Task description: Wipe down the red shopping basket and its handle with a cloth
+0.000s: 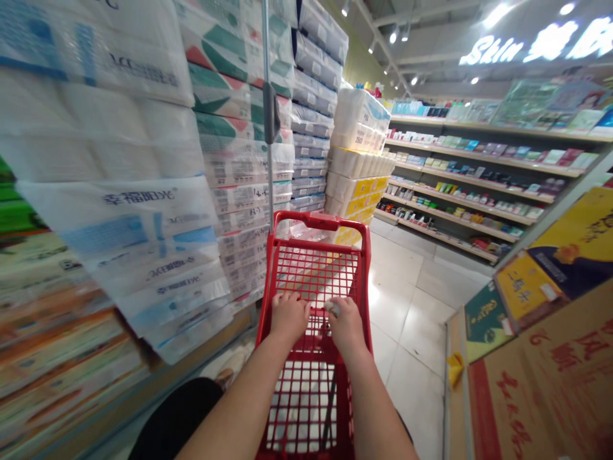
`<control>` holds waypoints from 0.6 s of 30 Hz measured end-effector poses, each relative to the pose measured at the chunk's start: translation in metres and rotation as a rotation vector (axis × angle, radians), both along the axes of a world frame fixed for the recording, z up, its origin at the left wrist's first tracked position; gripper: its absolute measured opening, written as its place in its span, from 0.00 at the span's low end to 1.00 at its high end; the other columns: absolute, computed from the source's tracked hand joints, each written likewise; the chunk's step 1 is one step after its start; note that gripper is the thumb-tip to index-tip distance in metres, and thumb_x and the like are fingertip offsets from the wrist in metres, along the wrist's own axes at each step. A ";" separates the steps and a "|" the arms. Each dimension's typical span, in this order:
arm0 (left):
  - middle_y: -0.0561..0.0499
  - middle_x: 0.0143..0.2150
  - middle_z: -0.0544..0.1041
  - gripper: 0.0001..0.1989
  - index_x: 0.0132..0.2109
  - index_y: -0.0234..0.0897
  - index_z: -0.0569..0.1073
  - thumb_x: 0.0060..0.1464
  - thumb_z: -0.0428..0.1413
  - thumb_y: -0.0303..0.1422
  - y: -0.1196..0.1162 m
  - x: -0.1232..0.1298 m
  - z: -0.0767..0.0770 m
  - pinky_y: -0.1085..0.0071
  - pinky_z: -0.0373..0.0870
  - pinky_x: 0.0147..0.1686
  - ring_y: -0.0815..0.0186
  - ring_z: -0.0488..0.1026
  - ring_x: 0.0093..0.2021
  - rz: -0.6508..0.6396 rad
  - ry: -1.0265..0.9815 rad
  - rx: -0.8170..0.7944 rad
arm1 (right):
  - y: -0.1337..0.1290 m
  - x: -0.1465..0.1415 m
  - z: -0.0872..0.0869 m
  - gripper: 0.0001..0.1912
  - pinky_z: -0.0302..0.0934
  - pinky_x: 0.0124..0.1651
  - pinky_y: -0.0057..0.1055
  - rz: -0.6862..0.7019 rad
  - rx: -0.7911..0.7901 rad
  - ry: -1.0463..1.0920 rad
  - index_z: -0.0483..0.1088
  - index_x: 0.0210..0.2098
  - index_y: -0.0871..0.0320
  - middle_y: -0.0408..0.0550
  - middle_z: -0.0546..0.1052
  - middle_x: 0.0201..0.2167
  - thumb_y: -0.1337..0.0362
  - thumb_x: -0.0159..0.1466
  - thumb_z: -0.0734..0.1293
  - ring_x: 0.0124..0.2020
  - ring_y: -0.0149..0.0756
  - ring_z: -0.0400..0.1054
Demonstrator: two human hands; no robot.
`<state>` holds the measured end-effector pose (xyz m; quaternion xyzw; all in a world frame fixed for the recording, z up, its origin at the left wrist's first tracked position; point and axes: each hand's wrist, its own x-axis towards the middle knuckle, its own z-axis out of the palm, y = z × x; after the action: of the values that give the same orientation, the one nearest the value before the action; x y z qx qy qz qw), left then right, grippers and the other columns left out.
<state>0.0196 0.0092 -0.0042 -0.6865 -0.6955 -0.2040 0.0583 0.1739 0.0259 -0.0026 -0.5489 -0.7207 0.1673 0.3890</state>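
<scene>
A red plastic shopping cart (317, 265) with a grid-like frame stands directly in front of me. My left hand (290, 314) has its fingers curled over a red bar across the cart. Beside it on the right, my right hand (343, 319) is closed over the same bar, with a small whitish item (331, 307) showing at its fingers; what that item is cannot be made out. The two hands are a short gap apart. Through the red grid, the pale floor shows below.
Tall stacks of wrapped paper packs (163, 211) line the left, beside a thin metal pole (266, 51). Cardboard boxes (550, 364) stand close on the right. A tiled aisle (407, 306) runs toward stocked shelves (479, 185) at the back.
</scene>
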 end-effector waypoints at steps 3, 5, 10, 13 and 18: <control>0.44 0.42 0.76 0.19 0.37 0.38 0.79 0.61 0.45 0.38 0.000 0.000 0.000 0.56 0.54 0.51 0.57 0.67 0.46 0.005 0.014 0.001 | -0.002 -0.002 -0.002 0.16 0.63 0.43 0.30 0.147 -0.056 0.022 0.75 0.38 0.54 0.46 0.72 0.35 0.74 0.53 0.63 0.37 0.35 0.68; 0.44 0.42 0.76 0.19 0.36 0.38 0.79 0.61 0.45 0.38 -0.001 0.000 0.001 0.56 0.55 0.51 0.57 0.67 0.46 0.003 0.020 0.005 | -0.001 -0.001 -0.002 0.16 0.63 0.44 0.31 0.119 -0.034 0.058 0.75 0.39 0.54 0.46 0.72 0.37 0.74 0.54 0.63 0.38 0.35 0.68; 0.44 0.41 0.77 0.20 0.36 0.39 0.79 0.61 0.44 0.39 -0.001 0.001 0.003 0.56 0.54 0.51 0.58 0.68 0.45 0.006 0.019 0.013 | 0.002 0.003 0.002 0.16 0.62 0.46 0.32 -0.046 0.034 0.049 0.74 0.40 0.56 0.49 0.72 0.39 0.74 0.54 0.63 0.41 0.37 0.67; 0.44 0.40 0.77 0.21 0.36 0.38 0.79 0.62 0.43 0.39 -0.001 0.001 0.003 0.55 0.54 0.50 0.57 0.68 0.45 0.017 0.029 0.019 | -0.002 0.000 0.002 0.17 0.63 0.43 0.29 0.120 -0.024 0.070 0.74 0.39 0.54 0.46 0.73 0.37 0.74 0.53 0.64 0.38 0.34 0.68; 0.44 0.40 0.77 0.21 0.36 0.38 0.79 0.62 0.43 0.39 -0.001 0.001 0.003 0.56 0.55 0.49 0.57 0.67 0.44 0.018 0.036 0.034 | -0.001 -0.001 0.004 0.18 0.62 0.47 0.31 0.047 0.098 0.113 0.74 0.41 0.55 0.47 0.72 0.39 0.75 0.54 0.62 0.41 0.35 0.67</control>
<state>0.0208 0.0079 -0.0013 -0.6826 -0.6969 -0.2030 0.0844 0.1728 0.0246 0.0015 -0.5019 -0.7175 0.1716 0.4515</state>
